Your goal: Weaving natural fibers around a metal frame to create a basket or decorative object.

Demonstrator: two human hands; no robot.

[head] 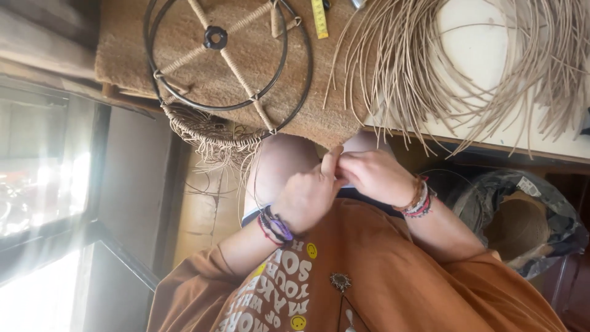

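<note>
My left hand (305, 198) and my right hand (373, 176) meet fingertip to fingertip above my bare knee (279, 161). Both pinch at one spot, apparently on a thin cane strand (254, 184) that curves past my left wrist; the pinched piece itself is hidden by the fingers. Bead and cord bracelets sit on both wrists. Just beyond my hands lies a black metal ring frame (294, 92) with cane-wrapped spokes and a partly woven fringe (209, 134) along its near edge.
The frame rests on a brown fibre mat (319, 98). A big loose coil of cane strands (424, 74) spreads over a white tabletop (485, 49) at the right. A yellow tape measure (319, 17) lies at the top. A bag holding a twine spool (517, 226) stands at the right; a bright window (37, 178) is at the left.
</note>
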